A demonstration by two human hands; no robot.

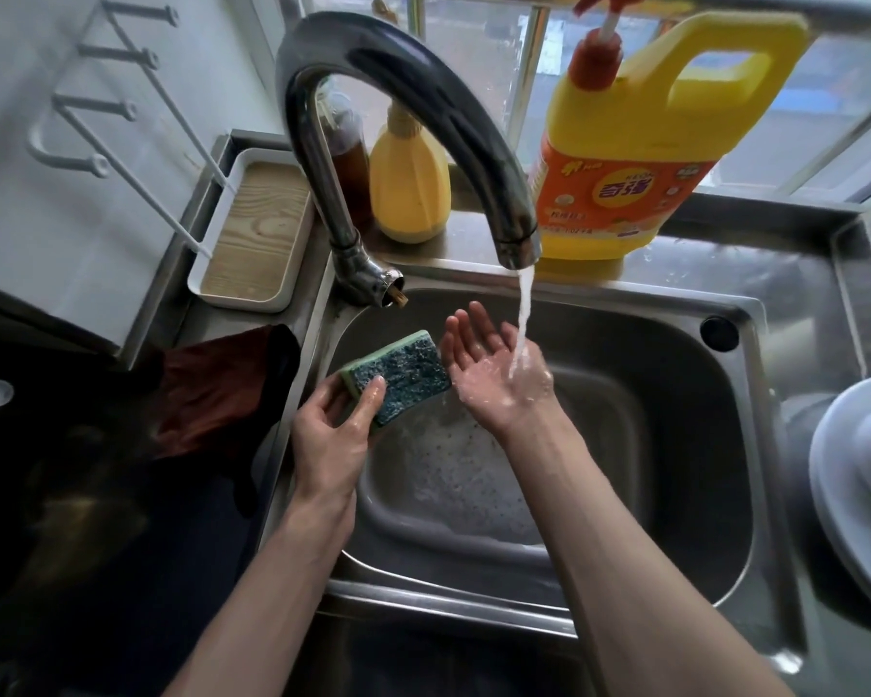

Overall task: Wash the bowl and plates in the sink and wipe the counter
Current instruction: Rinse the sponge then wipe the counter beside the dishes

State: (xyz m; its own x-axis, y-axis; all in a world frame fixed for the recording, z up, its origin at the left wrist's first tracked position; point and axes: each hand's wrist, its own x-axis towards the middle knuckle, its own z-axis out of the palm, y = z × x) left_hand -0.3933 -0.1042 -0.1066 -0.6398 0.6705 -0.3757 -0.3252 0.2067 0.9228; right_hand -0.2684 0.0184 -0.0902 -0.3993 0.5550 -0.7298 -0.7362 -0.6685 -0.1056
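Left hand (330,430) grips the sponge (398,377): thumb on the dark scrub face, fingers curled under the green edge. It's held over the sink (675,389), at 9 o'clock of the basin

Right hand (494,367) is released, palm up, fingers straight, holding nothing. The water stream (523,314) from the faucet (413,113) lands on the palm. Sponge tip sits just beside its fingers, can't tell if they touch

Basin floor is wet with some foam, and there are no dishes in it

White dish stack (858,500) is on the steel counter (795,314) at 3 o'clock of the sink, cut off by the frame edge. It looks like something domed on flat plates, can't separate the pieces for sure

Back ledge: yellow detergent jug (634,143) with red pump at 1 o'clock, small yellow bottle (408,188) at 12, brown bottle (348,158) just beside it, behind the faucet neck

White tray (252,228) with wood-grain floor at 10 o'clock. Red-brown cloth (212,389) is draped at 9 o'clock on the sink's left rim
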